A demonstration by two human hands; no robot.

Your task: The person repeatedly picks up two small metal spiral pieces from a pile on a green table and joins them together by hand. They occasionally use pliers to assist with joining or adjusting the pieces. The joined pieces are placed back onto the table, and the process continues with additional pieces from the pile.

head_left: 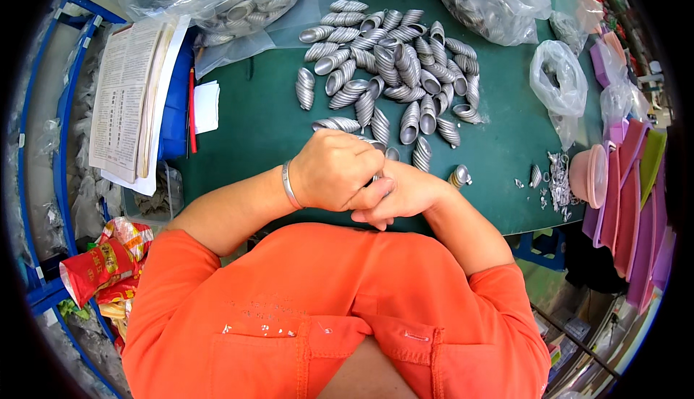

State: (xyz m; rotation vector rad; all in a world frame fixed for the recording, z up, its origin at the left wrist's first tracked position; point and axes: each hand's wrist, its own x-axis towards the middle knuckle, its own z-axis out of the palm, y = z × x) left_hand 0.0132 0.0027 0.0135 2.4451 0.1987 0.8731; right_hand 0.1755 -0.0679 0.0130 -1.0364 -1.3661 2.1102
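Note:
My left hand [336, 171] and my right hand [401, 191] meet in front of my body over the near part of the green table. Both are closed, the left one curled over the fingers of the right. Whatever they grip is almost wholly hidden; only a sliver of something dark shows between the fingers. Just beyond them lies a loose heap of silver, spiral-grooved metal tube pieces [408, 66] with slanted open ends. One grooved piece [421, 155] rests close to my right hand. Beside my right forearm sits another short piece [460, 176].
Clear plastic bags of similar pieces [246, 1] stand at the back left and back right [499, 1]. Printed papers [130, 103] and a red pen [192, 110] lie left. On the right are an empty bag [560, 81], small metal scraps [560, 182], a pink cup [589, 175] and bins [629, 189].

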